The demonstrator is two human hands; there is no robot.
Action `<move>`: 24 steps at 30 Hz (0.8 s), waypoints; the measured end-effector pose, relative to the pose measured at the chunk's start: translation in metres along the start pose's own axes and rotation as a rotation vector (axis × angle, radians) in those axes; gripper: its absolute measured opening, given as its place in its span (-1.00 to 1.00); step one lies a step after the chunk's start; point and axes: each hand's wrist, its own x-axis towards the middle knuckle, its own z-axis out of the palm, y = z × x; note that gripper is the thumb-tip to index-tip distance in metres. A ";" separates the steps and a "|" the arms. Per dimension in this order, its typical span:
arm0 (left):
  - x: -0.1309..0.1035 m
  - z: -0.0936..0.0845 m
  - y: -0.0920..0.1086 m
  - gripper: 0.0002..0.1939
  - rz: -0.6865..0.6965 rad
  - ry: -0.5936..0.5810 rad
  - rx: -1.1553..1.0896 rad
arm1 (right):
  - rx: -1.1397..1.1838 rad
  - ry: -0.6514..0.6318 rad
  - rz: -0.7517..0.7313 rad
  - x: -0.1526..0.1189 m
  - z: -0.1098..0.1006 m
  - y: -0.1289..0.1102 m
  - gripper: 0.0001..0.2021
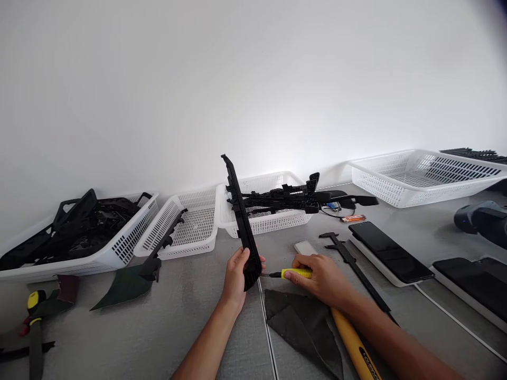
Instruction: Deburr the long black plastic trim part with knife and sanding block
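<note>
My left hand [236, 272] is closed around the lower end of a long black plastic trim piece [242, 221], which stands up at a slant. In my right hand [317, 274] is a yellow-handled knife [295, 273], its narrow dark tip pointing left. That tip is at the trim piece's lower right edge; whether it touches cannot be made out. Below the right hand lie a dark grey cloth or sandpaper sheet [303, 327] and a yellow hammer handle [352, 343], partly hidden by my forearm.
White baskets [130, 245], [202, 248], [269, 227] hold black plastic parts; another basket [412, 195] stands far right. Calipers [352, 261], a phone [390, 250] and a cable [455, 316] lie right. Green sandpaper [124, 287] and a yellow-black tool [35, 301] lie left.
</note>
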 end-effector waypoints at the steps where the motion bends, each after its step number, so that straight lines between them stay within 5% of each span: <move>1: 0.000 0.000 0.000 -0.51 -0.001 0.004 -0.001 | -0.003 0.000 0.001 0.000 0.000 0.000 -0.48; 24: 0.001 -0.001 -0.001 -0.45 -0.021 -0.028 0.078 | 0.087 0.060 0.082 0.002 -0.002 0.001 -0.39</move>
